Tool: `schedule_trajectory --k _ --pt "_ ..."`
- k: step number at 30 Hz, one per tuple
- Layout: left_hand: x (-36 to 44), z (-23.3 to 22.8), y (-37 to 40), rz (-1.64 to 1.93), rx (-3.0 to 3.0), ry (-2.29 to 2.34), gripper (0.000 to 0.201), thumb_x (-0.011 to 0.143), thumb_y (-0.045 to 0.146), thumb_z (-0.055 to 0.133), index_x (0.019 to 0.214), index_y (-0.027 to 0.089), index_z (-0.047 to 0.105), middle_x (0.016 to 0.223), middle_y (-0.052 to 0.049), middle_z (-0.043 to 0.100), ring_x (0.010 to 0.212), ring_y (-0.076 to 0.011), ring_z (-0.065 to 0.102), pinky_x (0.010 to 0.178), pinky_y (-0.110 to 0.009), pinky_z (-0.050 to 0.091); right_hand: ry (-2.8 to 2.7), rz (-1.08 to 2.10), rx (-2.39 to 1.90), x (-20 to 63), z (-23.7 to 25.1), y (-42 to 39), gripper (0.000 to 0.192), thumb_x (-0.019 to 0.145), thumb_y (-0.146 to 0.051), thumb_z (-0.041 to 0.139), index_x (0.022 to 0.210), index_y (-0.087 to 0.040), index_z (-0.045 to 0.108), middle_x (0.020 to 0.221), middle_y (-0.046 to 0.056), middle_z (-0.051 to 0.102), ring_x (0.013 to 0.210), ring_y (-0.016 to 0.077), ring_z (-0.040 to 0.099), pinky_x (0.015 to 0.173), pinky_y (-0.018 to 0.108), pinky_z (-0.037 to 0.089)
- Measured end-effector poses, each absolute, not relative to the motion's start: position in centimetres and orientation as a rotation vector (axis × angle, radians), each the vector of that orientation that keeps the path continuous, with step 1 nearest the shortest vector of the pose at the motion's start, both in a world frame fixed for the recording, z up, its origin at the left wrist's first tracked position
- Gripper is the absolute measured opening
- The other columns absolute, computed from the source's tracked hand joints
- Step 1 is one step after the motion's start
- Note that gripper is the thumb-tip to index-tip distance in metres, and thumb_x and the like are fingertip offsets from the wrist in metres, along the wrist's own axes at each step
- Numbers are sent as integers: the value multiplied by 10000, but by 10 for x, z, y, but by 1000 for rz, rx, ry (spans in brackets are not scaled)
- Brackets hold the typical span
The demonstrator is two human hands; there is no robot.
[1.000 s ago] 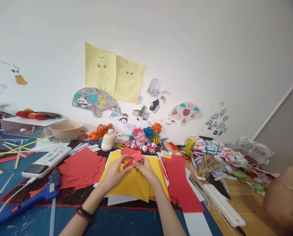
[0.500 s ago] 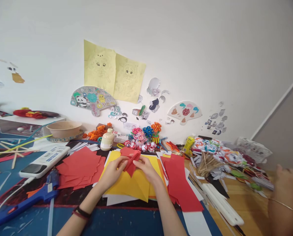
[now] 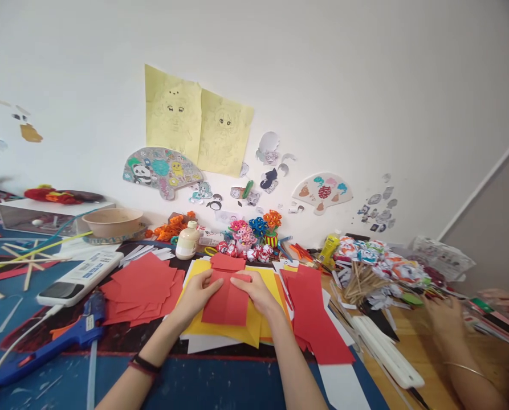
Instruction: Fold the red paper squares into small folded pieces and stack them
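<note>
Red paper sheet [image 3: 227,302]: light, limp, creases easily; pinch at top edge. Left hand [image 3: 198,293] and right hand [image 3: 256,291] both grip it there, above the worktop [image 3: 220,381].

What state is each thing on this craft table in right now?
Red paper square: flat, top edge folded, pinched by both hands.
Left hand: gripping its left edge.
Right hand: gripping its right edge.
Yellow paper sheets: stacked under it.
Blue glue gun: lying down, corded.
White glue bottle: upright, capped.
</note>
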State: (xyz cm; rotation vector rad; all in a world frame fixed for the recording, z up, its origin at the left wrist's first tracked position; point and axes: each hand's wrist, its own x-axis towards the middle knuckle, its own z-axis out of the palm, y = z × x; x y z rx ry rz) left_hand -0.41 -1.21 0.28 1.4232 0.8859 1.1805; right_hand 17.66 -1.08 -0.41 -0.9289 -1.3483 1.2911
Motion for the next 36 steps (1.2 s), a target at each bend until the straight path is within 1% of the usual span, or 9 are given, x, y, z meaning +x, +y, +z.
schedule_trajectory --k 3,7,10,13,17,24,28,33,36 --pt "-6 7 -14 1040 1357 809 397 676 513 671 886 177 656 854 -59 715 831 -242 667 693 -324 526 -1361 1213 -972 179 -8 -8 304 663 -414 775 815 -162 698 804 38 671 746 183 599 672 272 442" --pt "-10 5 -11 1072 1440 928 350 677 503 660 796 174 648 790 -36 697 762 -209 637 641 -279 479 -1443 1220 -988 178 -8 -6 284 660 -412 773 801 -174 710 789 25 662 735 173 580 689 273 427" --pt "-11 4 -9 1087 1549 988 316 702 481 636 742 167 647 785 -35 683 770 -194 608 660 -263 447 -1522 1238 -968 174 -6 -8 258 676 -402 760 776 -168 717 743 13 652 714 158 565 701 269 408" --pt "-12 5 -10 1067 1604 983 303 712 465 626 721 162 645 778 -37 668 776 -192 592 672 -261 433 -1540 1200 -985 173 -4 -9 247 693 -406 740 762 -170 720 752 15 655 732 161 563 700 265 402" --pt "-11 4 -9 1012 1618 946 295 722 449 616 755 157 642 744 -36 649 748 -189 585 643 -253 425 -1589 1137 -1023 173 -1 -11 236 712 -407 718 752 -175 722 776 24 659 759 179 565 688 265 403" --pt "-12 -2 -3 1095 1838 959 227 764 392 569 736 175 629 735 -31 651 741 -190 580 686 -269 426 -1707 1079 -1002 172 5 -13 249 763 -416 662 756 -176 732 737 21 674 715 180 561 678 279 392" --pt "-12 -2 -4 1155 1854 946 244 794 406 537 761 178 618 769 -32 651 765 -195 581 700 -271 430 -1622 1089 -961 168 4 -12 233 735 -407 692 729 -177 727 719 19 667 701 178 566 677 280 407" --pt "-11 5 -12 1262 1827 918 259 835 422 511 803 184 608 827 -35 653 816 -193 582 765 -278 434 -1497 1126 -903 162 1 -12 236 735 -412 700 733 -177 715 714 22 649 679 167 559 653 270 418" --pt "-11 6 -12 1287 1817 914 277 831 443 515 811 187 618 838 -41 661 832 -199 585 786 -288 436 -1515 1066 -912 162 1 -11 252 746 -427 688 745 -176 713 720 26 654 689 173 565 661 274 423"
